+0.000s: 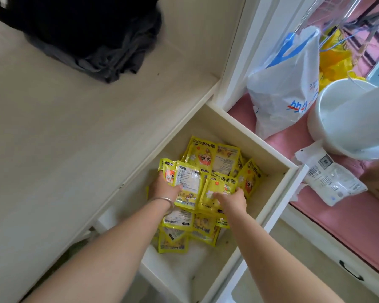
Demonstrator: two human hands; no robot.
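Several yellow hand-warmer packets (208,171) lie in a loose heap inside an open white drawer (278,186). My left hand (162,190), with a silver bangle on its wrist, grips a bunch of packets (187,182) at the heap's left side. My right hand (230,199) holds another yellow packet (217,186) at the heap's middle, fingers curled over its lower edge. Both hands are inside the drawer, close together. More packets (173,239) lie below my wrists.
A beige shelf top (64,127) spreads left of the drawer with dark folded clothes (85,33) on it. To the right, on a pink surface (348,219), stand a white plastic bag (289,84), a white bucket (350,119) and a clear labelled pouch (330,178).
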